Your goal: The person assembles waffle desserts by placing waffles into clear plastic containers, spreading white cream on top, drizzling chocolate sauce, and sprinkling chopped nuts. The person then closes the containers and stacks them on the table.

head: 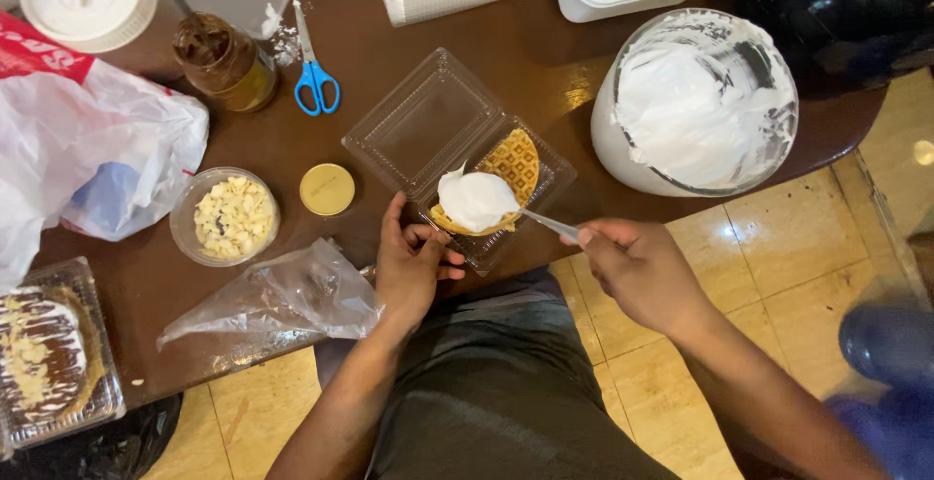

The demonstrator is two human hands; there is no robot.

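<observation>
White cream (476, 198) sits heaped on a waffle (506, 174) inside an open clear clamshell box (428, 120) at the near edge of the brown table (545, 62). The right hand (642, 271) has its grip pinched on a spoon handle (550, 224) reaching into the cream. The left hand (413, 266), fingers loosely spread, steadies the box's near edge. A large bowl of cream (696, 101) stands to the right.

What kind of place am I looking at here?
Probably a small dessert-prep spot, home or stall. A dark wooden table holds a waffle in a clear clamshell box, a big cream bowl, chocolate spread jar and a finished boxed waffle.
</observation>
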